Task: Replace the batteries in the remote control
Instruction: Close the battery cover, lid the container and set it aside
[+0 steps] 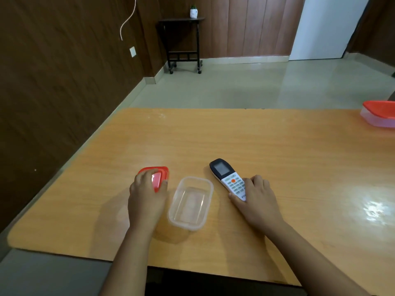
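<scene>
A white remote control (227,178) with a black screen end and an orange button lies face up on the wooden table (277,157). My right hand (253,199) is closed around its near end. A clear plastic container (190,202) stands open just left of the remote, and nothing shows inside it. My left hand (147,194) rests on a red lid (159,178) lying flat to the container's left, fingers curled over its near edge. No batteries are in view.
A second container with a red lid (379,114) sits at the table's far right edge. The left table edge runs close to a dark wood wall. A small black side table (183,43) with a white pot stands across the floor.
</scene>
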`<state>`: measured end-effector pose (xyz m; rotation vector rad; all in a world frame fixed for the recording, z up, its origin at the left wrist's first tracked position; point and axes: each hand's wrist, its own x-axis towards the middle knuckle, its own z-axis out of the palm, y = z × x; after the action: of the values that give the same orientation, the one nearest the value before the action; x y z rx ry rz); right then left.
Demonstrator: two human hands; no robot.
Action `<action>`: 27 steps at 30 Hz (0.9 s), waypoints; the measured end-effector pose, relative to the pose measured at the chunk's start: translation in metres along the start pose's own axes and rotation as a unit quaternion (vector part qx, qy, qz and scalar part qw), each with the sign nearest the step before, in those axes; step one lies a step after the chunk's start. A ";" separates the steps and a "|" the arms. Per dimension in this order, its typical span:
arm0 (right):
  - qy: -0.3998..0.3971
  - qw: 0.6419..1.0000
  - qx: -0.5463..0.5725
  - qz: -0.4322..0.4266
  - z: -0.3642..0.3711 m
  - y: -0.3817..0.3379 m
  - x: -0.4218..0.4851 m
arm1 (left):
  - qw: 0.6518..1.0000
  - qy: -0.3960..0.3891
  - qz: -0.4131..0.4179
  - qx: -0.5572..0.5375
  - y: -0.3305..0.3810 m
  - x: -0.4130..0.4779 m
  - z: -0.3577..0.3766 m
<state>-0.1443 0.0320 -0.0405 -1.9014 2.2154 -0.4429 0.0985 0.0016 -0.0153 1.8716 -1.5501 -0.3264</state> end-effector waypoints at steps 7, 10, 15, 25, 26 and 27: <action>0.012 0.999 0.033 -0.003 -0.007 -0.011 0.001 | 0.973 -0.132 -0.056 0.179 -0.024 -0.001 0.003; 0.030 0.998 0.043 -0.032 -0.012 -0.019 -0.001 | 0.968 -0.128 -0.098 0.194 -0.025 0.002 -0.001; 0.045 0.993 0.076 -0.072 -0.015 -0.025 -0.006 | 0.992 -0.038 -0.072 0.101 -0.019 0.001 -0.012; 0.056 0.961 0.241 -0.124 -0.024 -0.038 -0.015 | 0.809 -0.196 -0.126 -0.541 0.031 -0.013 -0.026; 0.051 0.951 0.281 -0.116 -0.024 -0.040 -0.014 | 0.773 -0.221 -0.139 -0.579 0.033 -0.015 -0.027; 0.044 0.937 0.331 -0.100 -0.025 -0.043 -0.014 | 0.746 -0.251 -0.142 -0.601 0.035 -0.017 -0.028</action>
<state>-0.1109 0.0425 -0.0029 -1.7351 1.6057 -1.1543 0.0833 0.0245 0.0237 0.9269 -0.8426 -1.6308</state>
